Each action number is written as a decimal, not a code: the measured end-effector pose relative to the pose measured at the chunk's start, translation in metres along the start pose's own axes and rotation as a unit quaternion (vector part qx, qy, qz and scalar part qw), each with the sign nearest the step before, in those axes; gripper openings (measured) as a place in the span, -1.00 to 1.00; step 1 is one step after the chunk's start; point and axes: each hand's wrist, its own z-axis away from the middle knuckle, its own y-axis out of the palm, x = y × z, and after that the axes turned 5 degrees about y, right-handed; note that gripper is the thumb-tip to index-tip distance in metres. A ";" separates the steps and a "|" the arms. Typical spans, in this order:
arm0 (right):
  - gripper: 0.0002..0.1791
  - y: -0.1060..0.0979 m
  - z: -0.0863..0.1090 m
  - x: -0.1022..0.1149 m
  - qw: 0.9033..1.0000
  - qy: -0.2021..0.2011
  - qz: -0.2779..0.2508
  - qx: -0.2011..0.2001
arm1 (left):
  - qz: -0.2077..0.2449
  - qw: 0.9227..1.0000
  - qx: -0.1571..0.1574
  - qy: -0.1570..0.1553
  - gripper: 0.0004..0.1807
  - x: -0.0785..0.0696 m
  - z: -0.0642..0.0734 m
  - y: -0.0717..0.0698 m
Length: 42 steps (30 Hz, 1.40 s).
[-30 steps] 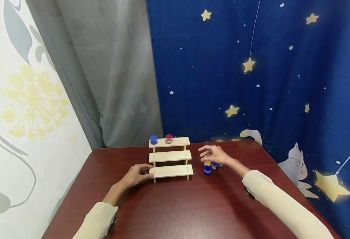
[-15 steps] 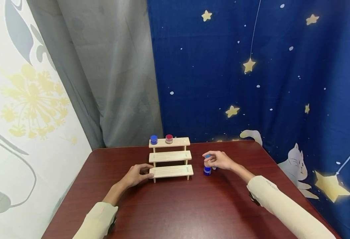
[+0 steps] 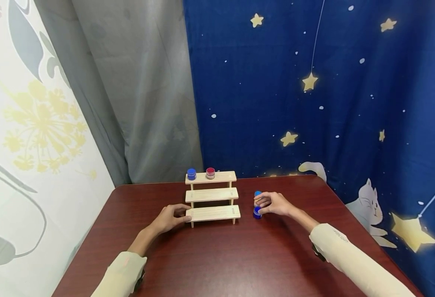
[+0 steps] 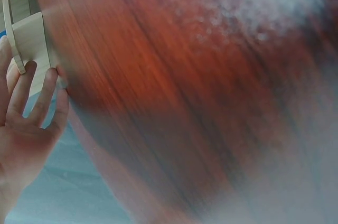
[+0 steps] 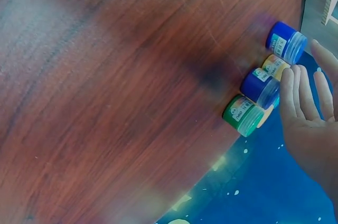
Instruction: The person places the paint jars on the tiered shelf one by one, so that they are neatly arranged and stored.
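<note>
A three-step wooden display stand (image 3: 213,213) stands on the table. My left hand (image 3: 171,218) grips the left end of its lowest step, thumb at the front and fingers behind. In the left wrist view, the fingers of this hand (image 4: 31,113) reach the pale wood (image 4: 33,42). My right hand (image 3: 275,203) is over a cluster of small paint jars, its thumb close to the front dark blue jar (image 3: 256,213). In the right wrist view its fingers (image 5: 297,92) extend beside a yellow jar (image 5: 273,66), another blue jar (image 5: 260,86) and a green jar (image 5: 243,114).
On the top step sit a blue paint jar (image 3: 191,174) and a red paint jar (image 3: 210,173). A lighter blue lid (image 3: 257,193) shows behind my right hand. The dark red table (image 3: 217,255) ends at a grey curtain and a starry blue curtain (image 3: 254,82).
My right hand has come down over the jars and slightly to the right, covering most of them, with its thumb now nearer the front blue jar. The left hand stays on the stand.
</note>
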 end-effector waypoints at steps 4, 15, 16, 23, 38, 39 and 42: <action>-0.49 0.004 0.003 -0.001 1.000 0.002 -0.004 -0.003 | -0.004 1.000 -0.002 0.006 -0.61 0.000 0.000 0.000; -0.52 0.011 0.008 -0.008 0.999 -0.002 -0.031 0.013 | 0.000 1.000 0.004 0.015 -0.60 -0.001 0.001 0.000; -0.51 0.012 0.009 -0.008 0.999 -0.001 -0.032 0.015 | 0.000 1.000 0.004 0.014 -0.60 -0.001 0.001 0.000; -0.52 0.015 0.012 -0.014 0.999 -0.001 -0.032 0.029 | 0.000 1.000 0.003 0.014 -0.61 -0.002 0.000 0.000; -0.57 0.019 0.014 -0.012 0.999 0.005 -0.032 0.002 | 0.003 1.000 0.002 0.010 -0.62 -0.003 0.001 0.000; -0.58 0.019 0.014 -0.013 1.000 0.008 -0.030 0.000 | 0.003 1.000 0.002 0.010 -0.62 -0.003 0.001 0.001; -0.58 0.017 0.013 -0.014 1.000 0.014 -0.027 -0.008 | 0.004 1.000 0.003 0.009 -0.61 -0.003 0.001 0.001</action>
